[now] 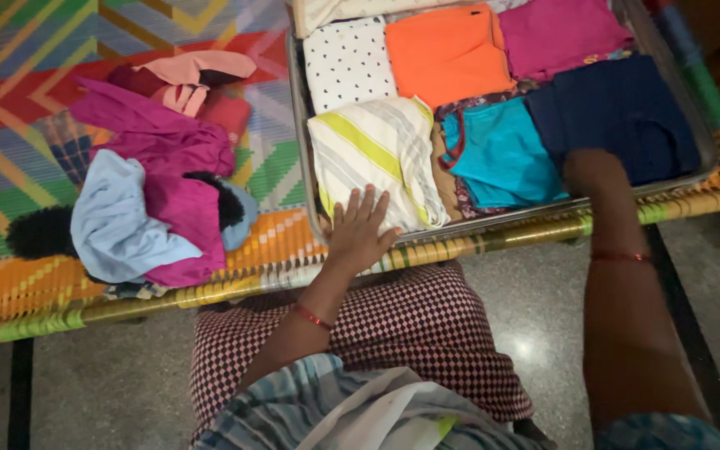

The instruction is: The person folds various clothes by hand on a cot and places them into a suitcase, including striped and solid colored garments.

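The striped folded cloth (pixel 379 158), white with yellow bands, lies in the metal tray (pixel 297 108) at its near left corner, and your left hand (pixel 360 232) rests flat on its near edge, fingers spread. Your right hand (pixel 587 171) reaches into the tray between the teal cloth (pixel 502 154) and the navy cloth (pixel 622 112) (its grip is hidden, so you cannot tell). Loose garments (pixel 156 179) lie heaped on the woven cot (pixel 10 100), left of the tray.
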